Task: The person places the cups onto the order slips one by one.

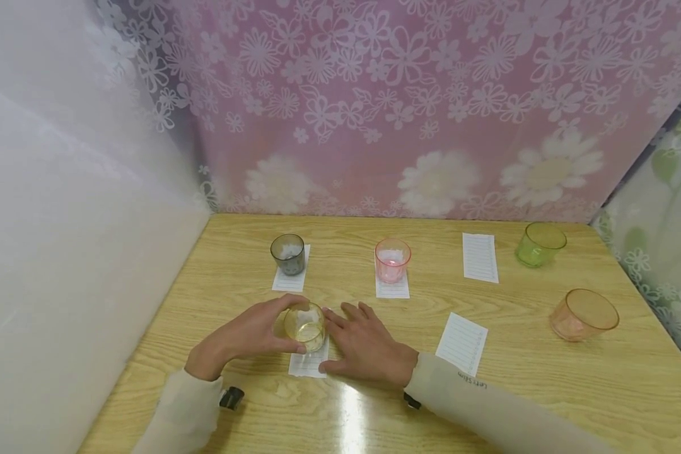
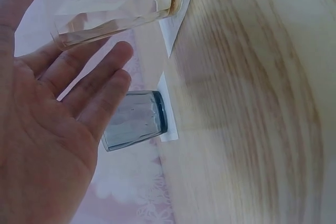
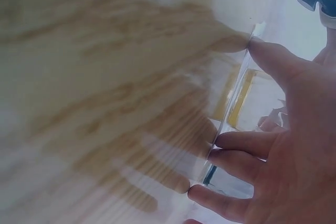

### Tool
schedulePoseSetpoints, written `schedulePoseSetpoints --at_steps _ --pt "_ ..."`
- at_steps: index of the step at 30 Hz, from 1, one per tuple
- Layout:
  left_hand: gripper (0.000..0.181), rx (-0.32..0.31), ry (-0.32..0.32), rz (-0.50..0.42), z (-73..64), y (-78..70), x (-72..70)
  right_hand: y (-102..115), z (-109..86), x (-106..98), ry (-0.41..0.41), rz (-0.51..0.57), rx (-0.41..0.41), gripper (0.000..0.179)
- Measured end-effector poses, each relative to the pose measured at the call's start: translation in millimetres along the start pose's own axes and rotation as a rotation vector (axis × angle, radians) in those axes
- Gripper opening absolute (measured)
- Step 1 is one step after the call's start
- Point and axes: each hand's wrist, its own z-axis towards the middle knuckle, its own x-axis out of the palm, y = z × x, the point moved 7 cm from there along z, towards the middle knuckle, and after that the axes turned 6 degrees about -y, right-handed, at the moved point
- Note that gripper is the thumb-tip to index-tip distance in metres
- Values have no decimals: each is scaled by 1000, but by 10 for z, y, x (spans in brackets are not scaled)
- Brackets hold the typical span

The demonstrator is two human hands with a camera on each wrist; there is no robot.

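Note:
A clear yellow glass [image 1: 305, 331] stands over a lined paper slip [image 1: 308, 366] at the near middle of the table. My left hand [image 1: 250, 331] holds it from the left, thumb on the near side and fingers on the far side; the left wrist view shows the glass [image 2: 110, 11] close to the palm. Just right of it, my right hand [image 1: 369, 347] rests on the table with fingers spread and fairly straight. In the right wrist view its fingertips touch down around the slip's edge, with the yellow glass [image 3: 268, 100] beyond.
Behind stand a grey glass [image 1: 288, 255] and a pink glass [image 1: 392, 261], each on a lined slip. Two more slips, one farther back [image 1: 480, 257] and one nearer [image 1: 462, 342], lie to the right. A green glass [image 1: 539, 244] and an orange glass [image 1: 581, 316] stand far right, by the patterned curtain [image 1: 658, 221].

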Motion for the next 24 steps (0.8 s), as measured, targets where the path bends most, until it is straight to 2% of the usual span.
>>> schedulePoseSetpoints --at_steps 7,12,17,24 --pt "91 -10 20 -1 17 13 38 -31 -28 -13 -2 13 13 91" --pt "99 -5 11 -14 -5 5 40 -56 -71 -92 -27 47 36 91" --pt "82 -3 -14 -39 -11 -83 -8 -85 -154 -238 -53 56 50 83" --pt "65 31 -72 -23 104 -357 -75 -233 -270 -431 -61 106 122 76"
